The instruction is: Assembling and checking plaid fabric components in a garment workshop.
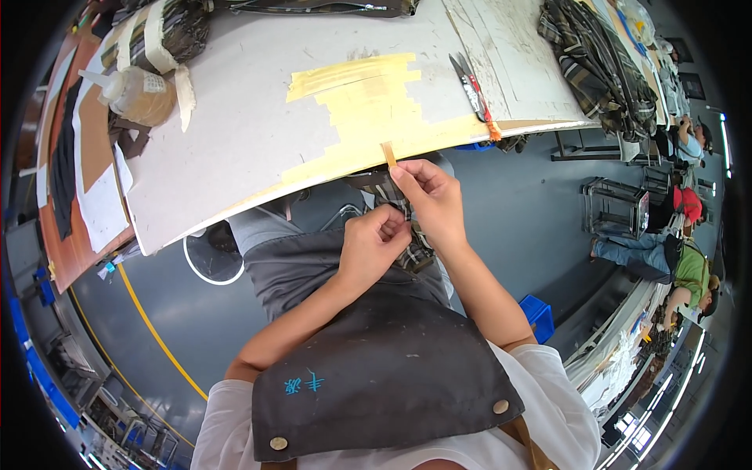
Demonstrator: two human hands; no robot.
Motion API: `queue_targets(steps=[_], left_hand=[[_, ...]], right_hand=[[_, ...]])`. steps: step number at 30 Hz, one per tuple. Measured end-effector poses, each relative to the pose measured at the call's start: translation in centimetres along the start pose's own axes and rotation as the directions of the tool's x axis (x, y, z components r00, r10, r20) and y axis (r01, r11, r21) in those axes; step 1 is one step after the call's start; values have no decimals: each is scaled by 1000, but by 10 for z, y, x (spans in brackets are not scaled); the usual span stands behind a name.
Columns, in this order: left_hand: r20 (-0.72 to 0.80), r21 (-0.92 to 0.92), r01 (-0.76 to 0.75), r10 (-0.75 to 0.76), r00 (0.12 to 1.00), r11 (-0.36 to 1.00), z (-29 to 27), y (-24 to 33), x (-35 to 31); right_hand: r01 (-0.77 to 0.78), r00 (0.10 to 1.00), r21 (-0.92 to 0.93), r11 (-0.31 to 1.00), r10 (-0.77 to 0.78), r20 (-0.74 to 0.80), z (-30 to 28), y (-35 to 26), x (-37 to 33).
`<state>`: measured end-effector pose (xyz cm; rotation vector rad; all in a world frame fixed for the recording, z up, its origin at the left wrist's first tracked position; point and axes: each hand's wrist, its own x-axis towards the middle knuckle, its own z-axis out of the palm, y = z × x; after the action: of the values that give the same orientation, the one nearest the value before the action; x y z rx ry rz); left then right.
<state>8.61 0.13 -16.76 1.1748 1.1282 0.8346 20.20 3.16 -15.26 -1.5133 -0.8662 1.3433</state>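
Observation:
Between thumb and forefinger, my right hand [429, 200] pinches a narrow tan strip [388, 154] whose tip overlaps the table's front edge. Its exact kind is unclear. My left hand [370, 241] is lower and to the left, fingers curled closed at the dark plaid fabric [416, 254] over my lap. Its fingertips are partly hidden against that cloth, which also shows under the table edge. Yellow tape [368, 110] covers part of the pale tabletop [235, 149] just beyond my hands.
Thread snips with red handles [473, 90] lie right of the tape. A plastic squeeze bottle [137, 94] and a bundled plaid piece [176, 35] are at far left. More plaid garments [599, 66] are heaped at right. A blue crate [536, 316] stands on the floor; other people work beyond.

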Motion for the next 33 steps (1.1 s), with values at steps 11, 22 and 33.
queue_targets(steps=[11,22,33], left_hand=[[1,-26,19,-19,1000,999,1,-21,-4],[-200,412,-322,429,881,853,-29,-4,9],[-76,104,28,-20,997,994,-30,-14,32]], right_hand=[[-87,977,150,985,55,204,-19,-5,-18],[-70,983,15,997,66,171,-15,-2,-11],[-28,988,91,995,14,152,-5,-4,6]])
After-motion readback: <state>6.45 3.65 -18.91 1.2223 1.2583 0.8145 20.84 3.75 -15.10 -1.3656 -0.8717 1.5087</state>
